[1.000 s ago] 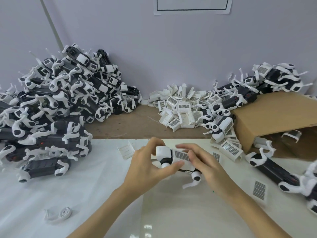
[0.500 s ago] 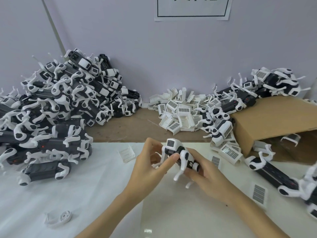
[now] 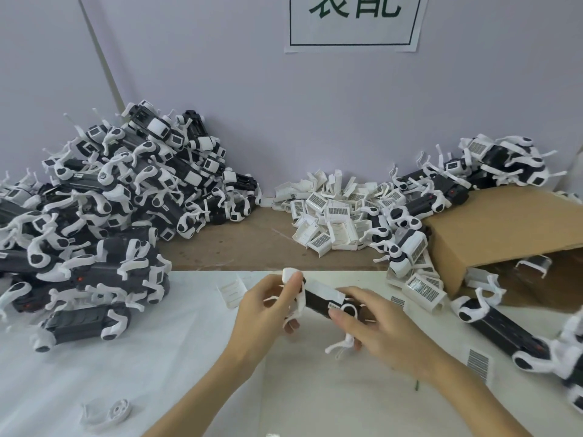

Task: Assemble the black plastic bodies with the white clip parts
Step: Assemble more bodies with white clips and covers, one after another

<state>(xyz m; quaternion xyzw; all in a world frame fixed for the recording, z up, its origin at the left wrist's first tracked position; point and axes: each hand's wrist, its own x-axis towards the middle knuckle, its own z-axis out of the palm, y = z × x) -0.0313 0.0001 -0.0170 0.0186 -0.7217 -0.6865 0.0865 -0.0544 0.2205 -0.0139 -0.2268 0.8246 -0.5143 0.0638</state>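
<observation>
Far to the left of the left hand [image 3: 263, 310], a large heap of finished units [image 3: 104, 216], black bodies fitted with curved white clips, is piled against the wall and spills onto the white sheet [image 3: 126, 357] covering the counter. Below and left of that hand, a loose white round part [image 3: 108, 413] lies on the sheet. The black plastic body [image 3: 321, 299] is held in the air just above the sheet between the two hands; it is a long dark block with a white strip along its upper edge, a white cap at its left end and a white ring-shaped clip [image 3: 347, 310] at its right end, from which thin white arms hang down. The left hand is curled round the left end, its thumb pressed on the white cap. The right hand [image 3: 378, 329] grips the right end, thumb beside the ring and fingers wrapped behind. Beyond the hands, a pile of white clip parts [image 3: 331, 216] with barcode labels lies at the wall on the bare brown counter. To the right of the right hand, a cardboard box [image 3: 504, 228] lies on its side, with more assembled units on top of it and in front of it.
</observation>
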